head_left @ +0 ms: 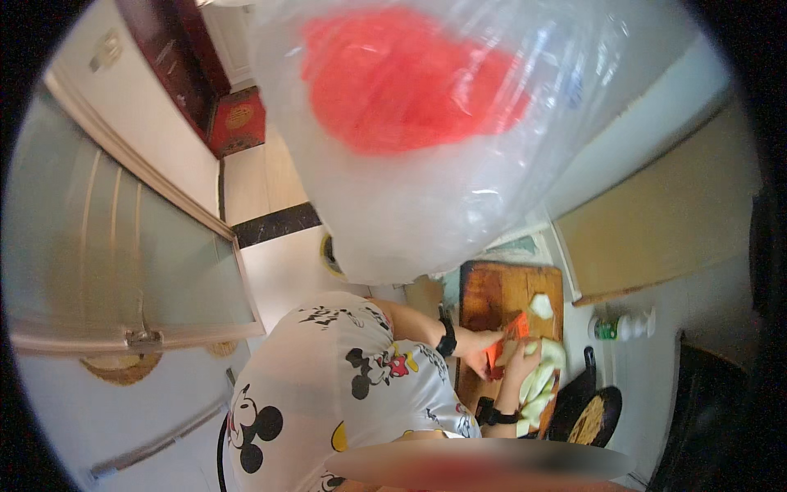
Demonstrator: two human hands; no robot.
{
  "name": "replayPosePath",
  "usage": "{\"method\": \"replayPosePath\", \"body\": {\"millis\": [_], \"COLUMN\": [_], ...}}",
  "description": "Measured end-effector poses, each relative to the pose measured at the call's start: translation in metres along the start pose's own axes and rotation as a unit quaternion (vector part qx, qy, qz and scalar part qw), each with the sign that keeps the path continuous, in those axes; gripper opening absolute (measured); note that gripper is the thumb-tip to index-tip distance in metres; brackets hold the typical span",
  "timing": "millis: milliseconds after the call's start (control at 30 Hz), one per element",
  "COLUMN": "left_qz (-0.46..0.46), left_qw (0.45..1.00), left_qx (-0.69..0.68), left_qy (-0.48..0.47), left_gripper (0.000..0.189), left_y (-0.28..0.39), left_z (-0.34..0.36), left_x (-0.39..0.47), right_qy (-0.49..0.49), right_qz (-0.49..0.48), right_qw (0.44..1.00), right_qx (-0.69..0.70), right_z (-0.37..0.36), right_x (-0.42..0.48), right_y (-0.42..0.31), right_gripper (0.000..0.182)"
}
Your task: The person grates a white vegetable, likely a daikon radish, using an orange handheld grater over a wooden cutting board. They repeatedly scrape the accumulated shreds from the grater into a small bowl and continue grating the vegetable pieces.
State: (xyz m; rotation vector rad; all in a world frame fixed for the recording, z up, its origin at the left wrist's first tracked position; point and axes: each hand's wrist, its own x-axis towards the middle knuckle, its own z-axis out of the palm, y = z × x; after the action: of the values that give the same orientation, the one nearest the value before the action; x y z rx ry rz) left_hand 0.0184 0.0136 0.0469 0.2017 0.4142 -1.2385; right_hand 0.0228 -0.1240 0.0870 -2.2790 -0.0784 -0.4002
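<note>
Both my hands work over a wooden cutting board [492, 289] in the lower right of the head view. My left hand [476, 352], a black band on its wrist, grips a bright orange tool [520, 324], which looks like a hand grater or slicer. My right hand [521, 369], also black-banded, is curled against the tool's far side; whether its fingers hold a piece is hidden. Pale green vegetable pieces [541, 390] lie beside and beyond my right hand. A white cut piece [541, 305] sits apart on the board.
A plastic bag [406, 209] with something red inside fills the upper middle, close to the camera. Beside the board stand a dark pan [572, 396], a black pan with flatbread [591, 421] and a white-and-green bottle [609, 329]. A glass door [141, 240] is at left.
</note>
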Motion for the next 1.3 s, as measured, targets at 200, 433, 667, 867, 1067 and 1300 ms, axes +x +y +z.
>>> {"method": "replayPosePath", "body": {"millis": [200,433,667,867,1067,1300], "left_qz": [0.002,0.007,0.026,0.037,0.051,0.08], "left_qw": [1.0,0.999,0.999,0.998,0.998,0.996], "left_qx": [-0.021,-0.022,0.009,0.012,0.012,0.009], "left_qy": [-0.014,-0.026,-0.027,-0.042,-0.036,-0.024], "left_gripper": [0.073,0.073,0.056,0.052,0.061,0.066], "left_y": [0.001,-0.004,-0.006,-0.011,-0.008,-0.022], "left_z": [0.001,-0.002,-0.001,0.014,0.006,0.01], "left_x": [0.007,0.008,-0.004,-0.028,-0.024,-0.046], "right_qy": [0.037,0.023,0.054,0.111,0.096,0.083], "right_qz": [0.094,0.184,0.143,0.197,0.184,0.109], "right_qw": [0.994,0.982,0.977,0.925,0.945,0.972], "right_qx": [0.034,0.042,0.15,0.305,0.253,0.189], "right_z": [0.009,0.011,0.008,0.002,-0.003,0.009], "right_x": [0.028,0.048,0.032,0.029,0.019,0.004], "right_y": [-0.037,0.021,-0.005,0.003,-0.005,0.017], "right_gripper": [0.027,0.038,0.038,0.028,0.029,0.016]}}
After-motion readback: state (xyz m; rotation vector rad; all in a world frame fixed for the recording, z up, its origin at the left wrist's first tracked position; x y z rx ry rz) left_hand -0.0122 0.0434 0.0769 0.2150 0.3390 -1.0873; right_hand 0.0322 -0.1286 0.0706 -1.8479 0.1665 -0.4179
